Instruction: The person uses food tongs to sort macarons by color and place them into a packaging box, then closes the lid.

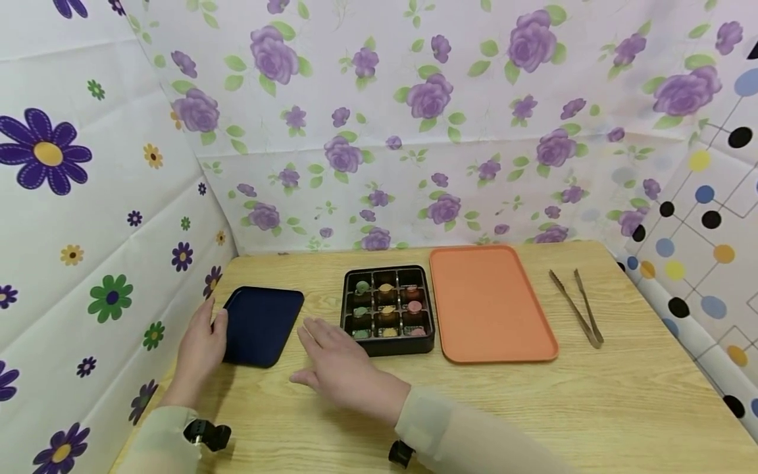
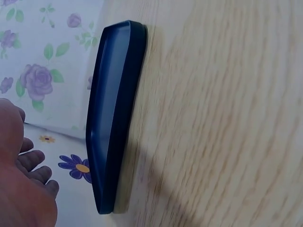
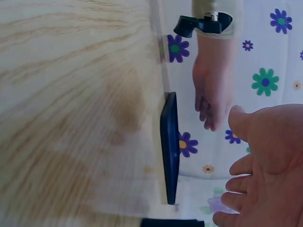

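Note:
A small dark blue tray (image 1: 260,326) lies flat at the left of the table, with nothing on it. Beside its left edge hovers my left hand (image 1: 201,345), fingers loosely extended. On the other side, my right hand (image 1: 340,365) is held in the air between the tray and a black compartment box, palm turned leftward and fingers nearly straight. The right wrist view shows both the left hand (image 3: 213,97) and the right hand (image 3: 279,161) apart from the tray (image 3: 169,146). Neither hand holds anything.
The black box (image 1: 397,346) has several compartments with small green, yellow and pink pieces that look like sweets. An orange tray (image 1: 491,309) lies right of it, and metal tongs (image 1: 583,313) lie spread farther right. Flowered cloth (image 1: 355,131) stands behind the wooden table (image 1: 616,395).

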Demonstrator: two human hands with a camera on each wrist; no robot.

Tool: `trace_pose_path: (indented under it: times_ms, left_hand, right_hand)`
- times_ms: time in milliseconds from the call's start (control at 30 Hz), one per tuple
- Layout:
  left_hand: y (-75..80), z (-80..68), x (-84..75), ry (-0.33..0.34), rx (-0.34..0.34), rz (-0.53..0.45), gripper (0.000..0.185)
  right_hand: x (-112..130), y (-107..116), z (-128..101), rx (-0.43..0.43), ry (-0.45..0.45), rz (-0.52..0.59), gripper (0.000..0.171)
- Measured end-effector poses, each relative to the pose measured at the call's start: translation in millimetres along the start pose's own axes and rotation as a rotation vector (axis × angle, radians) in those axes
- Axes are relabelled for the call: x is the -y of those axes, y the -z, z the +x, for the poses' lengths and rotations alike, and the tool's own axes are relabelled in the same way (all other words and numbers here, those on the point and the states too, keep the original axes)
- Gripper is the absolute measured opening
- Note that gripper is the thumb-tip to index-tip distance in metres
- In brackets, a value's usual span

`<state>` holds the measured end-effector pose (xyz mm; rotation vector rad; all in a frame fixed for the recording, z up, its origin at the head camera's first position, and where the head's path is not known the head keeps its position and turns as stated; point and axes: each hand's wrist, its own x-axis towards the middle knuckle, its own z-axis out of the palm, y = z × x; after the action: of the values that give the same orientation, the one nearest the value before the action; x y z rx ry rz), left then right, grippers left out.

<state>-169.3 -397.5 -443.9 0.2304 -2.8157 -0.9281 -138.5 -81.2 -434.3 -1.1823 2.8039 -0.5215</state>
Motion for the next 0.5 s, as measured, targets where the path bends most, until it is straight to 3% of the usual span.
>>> trace_pose_path:
  times_ms: [500]
  left_hand:
    - [2.5, 8.6, 10.5, 0.038, 0.041, 0.046, 0.069]
  right_hand:
    - [17, -21, 26, 0.091, -0.081, 0.011, 0.084]
